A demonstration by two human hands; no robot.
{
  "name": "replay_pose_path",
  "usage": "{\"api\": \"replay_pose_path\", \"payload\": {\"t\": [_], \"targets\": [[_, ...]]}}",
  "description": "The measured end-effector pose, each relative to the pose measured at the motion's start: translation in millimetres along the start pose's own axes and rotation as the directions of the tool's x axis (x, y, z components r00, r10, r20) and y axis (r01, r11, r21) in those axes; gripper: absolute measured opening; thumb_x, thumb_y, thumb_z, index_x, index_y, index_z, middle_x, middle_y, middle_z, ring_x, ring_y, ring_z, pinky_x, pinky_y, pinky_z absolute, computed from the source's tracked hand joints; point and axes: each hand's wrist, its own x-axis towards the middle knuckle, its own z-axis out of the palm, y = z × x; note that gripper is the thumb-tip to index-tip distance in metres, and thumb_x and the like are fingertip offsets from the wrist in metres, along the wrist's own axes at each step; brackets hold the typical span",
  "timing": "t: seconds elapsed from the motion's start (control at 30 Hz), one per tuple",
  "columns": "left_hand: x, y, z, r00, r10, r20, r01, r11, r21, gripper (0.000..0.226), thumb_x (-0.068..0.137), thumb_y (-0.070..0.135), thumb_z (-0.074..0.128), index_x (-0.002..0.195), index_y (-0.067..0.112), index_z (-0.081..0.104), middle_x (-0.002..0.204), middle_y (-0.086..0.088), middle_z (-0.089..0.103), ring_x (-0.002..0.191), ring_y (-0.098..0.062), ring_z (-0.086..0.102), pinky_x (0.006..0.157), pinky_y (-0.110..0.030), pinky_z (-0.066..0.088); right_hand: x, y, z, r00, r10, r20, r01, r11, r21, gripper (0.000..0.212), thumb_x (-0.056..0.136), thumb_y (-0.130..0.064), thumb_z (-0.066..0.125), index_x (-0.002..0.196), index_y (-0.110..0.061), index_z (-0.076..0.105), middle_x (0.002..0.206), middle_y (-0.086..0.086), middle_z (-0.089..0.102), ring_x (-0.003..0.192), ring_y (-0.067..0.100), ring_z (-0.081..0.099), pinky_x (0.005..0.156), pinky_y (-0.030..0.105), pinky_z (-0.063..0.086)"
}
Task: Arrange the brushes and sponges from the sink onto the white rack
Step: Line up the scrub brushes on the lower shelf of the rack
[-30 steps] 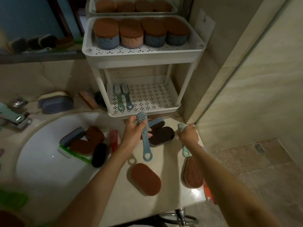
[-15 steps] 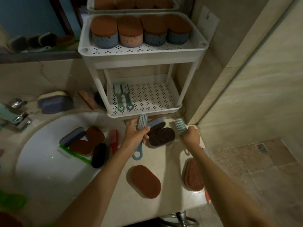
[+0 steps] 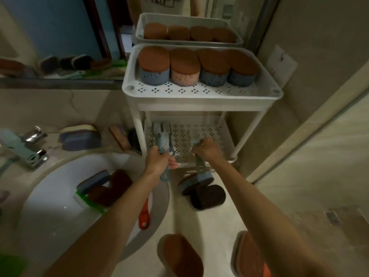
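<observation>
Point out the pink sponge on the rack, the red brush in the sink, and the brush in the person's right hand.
pink sponge [image 3: 184, 66]: head view, on its brown top pad.
red brush [image 3: 145, 215]: head view, on its handle.
right-hand brush [image 3: 193, 136]: head view, on its bristle head.

Four sponges [image 3: 184, 66] are sitting in a row on the rack [image 3: 201, 100], on its upper shelf. Over the rack's lower shelf [image 3: 211, 134], the left hand [image 3: 156, 160] is holding one brush [image 3: 164, 141] at the left side, and the right hand [image 3: 205, 148] is holding a second brush [image 3: 193, 136] nearer the middle. The sink [image 3: 50, 206] is lying left of and before the rack. Two sponges [image 3: 207, 196] are lying just before the rack.
</observation>
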Motion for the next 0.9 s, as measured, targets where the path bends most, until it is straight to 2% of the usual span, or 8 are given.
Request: {"api": "replay_pose_path", "payload": {"t": [0.1, 0.2, 0.33, 0.47, 0.57, 0.7, 0.8, 0.9], "targets": [[13, 7, 0, 0.999, -0.039, 0.013, 0.039, 0.999, -0.001, 0.018, 0.095, -0.007, 0.041, 0.110, 0.000, 0.048, 0.066, -0.012, 0.055, 0.044, -0.014, 0.057, 0.041, -0.018, 0.051, 37, -9, 15, 0.997, 0.035, 0.064, -0.035, 0.999, -0.011, 0.027, 0.087, -0.007, 0.055, 0.109, 0.008, 0.060, 0.103, 0.021, 0.062, 0.091, 0.027, 0.059, 0.076, 0.031, 0.049], [26, 10, 1, 0.997, -0.077, 0.017, 0.077, 0.997, -0.024, 0.033, 0.096, -0.008, 0.037, 0.129, -0.006, 0.037, 0.068, -0.012, 0.056, 0.043, -0.015, 0.059, 0.039, -0.018, 0.050, 65, -16, 31, 0.996, 0.054, 0.068, -0.049, 0.996, -0.074, 0.028, 0.092, -0.009, 0.049, 0.116, 0.004, 0.055, 0.117, 0.019, 0.060, 0.109, 0.030, 0.058, 0.086, 0.029, 0.047], [39, 11, 3, 0.992, -0.117, 0.054, 0.120, 0.992, -0.046, 0.044, 0.098, -0.006, 0.030, 0.142, -0.003, 0.023, 0.073, -0.011, 0.055, 0.059, -0.017, 0.056, 0.039, -0.016, 0.049, 90, -23, 47, 0.996, 0.089, -0.007, -0.089, 0.992, -0.089, 0.031, 0.100, -0.014, 0.037, 0.119, 0.003, 0.053, 0.126, 0.017, 0.056, 0.117, 0.029, 0.055, 0.093, 0.028, 0.044], [52, 7, 6, 0.989, -0.146, 0.036, 0.148, 0.988, -0.050, 0.038, 0.099, -0.006, 0.029, 0.137, -0.011, 0.030, 0.072, -0.012, 0.055, 0.061, -0.017, 0.056, 0.038, -0.014, 0.050, 101, -21, 60, 0.996, 0.038, -0.086, -0.048, 0.992, -0.119, 0.033, 0.100, -0.016, 0.036, 0.128, 0.000, 0.046, 0.132, 0.018, 0.052, 0.121, 0.030, 0.051, 0.098, 0.031, 0.041], [54, 4, 8, 0.991, -0.137, 0.004, 0.137, 0.988, -0.072, 0.037, 0.099, -0.006, 0.029, 0.135, -0.011, 0.029, 0.071, -0.012, 0.055, 0.060, -0.017, 0.055, 0.039, -0.013, 0.049, 107, -17, 64, 0.995, -0.020, -0.097, 0.007, 0.991, -0.133, 0.033, 0.100, -0.015, 0.036, 0.128, -0.004, 0.049, 0.129, 0.017, 0.055, 0.116, 0.029, 0.055, 0.094, 0.030, 0.043], [52, 0, 8, 0.992, -0.129, -0.003, 0.128, 0.986, -0.108, 0.043, 0.097, -0.007, 0.032, 0.140, -0.006, 0.026, 0.070, -0.011, 0.056, 0.061, -0.015, 0.056, 0.042, -0.014, 0.049, 104, -14, 69, 0.989, -0.113, -0.094, 0.098, 0.984, -0.147, 0.026, 0.098, -0.016, 0.042, 0.113, -0.007, 0.061, 0.116, 0.013, 0.064, 0.103, 0.025, 0.061, 0.075, 0.024, 0.042], [52, -3, 7, 0.994, -0.105, -0.021, 0.103, 0.992, -0.071, 0.032, 0.097, -0.005, 0.034, 0.129, -0.007, 0.039, 0.070, -0.010, 0.058, 0.060, -0.013, 0.058, 0.044, -0.012, 0.050, 104, -13, 71, 0.984, -0.134, -0.114, 0.117, 0.982, -0.145, 0.025, 0.096, -0.017, 0.043, 0.110, -0.008, 0.062, 0.113, 0.012, 0.065, 0.101, 0.025, 0.061, 0.073, 0.023, 0.040], [50, -3, 7, 0.995, -0.101, -0.008, 0.101, 0.992, -0.071, 0.028, 0.099, -0.001, 0.030, 0.125, -0.003, 0.041, 0.071, -0.010, 0.058, 0.057, -0.011, 0.060, 0.045, -0.010, 0.050, 105, -17, 69, 0.992, -0.117, -0.052, 0.110, 0.985, -0.132, 0.024, 0.096, -0.019, 0.044, 0.109, -0.010, 0.061, 0.112, 0.009, 0.065, 0.100, 0.023, 0.061, 0.074, 0.020, 0.036]]}}
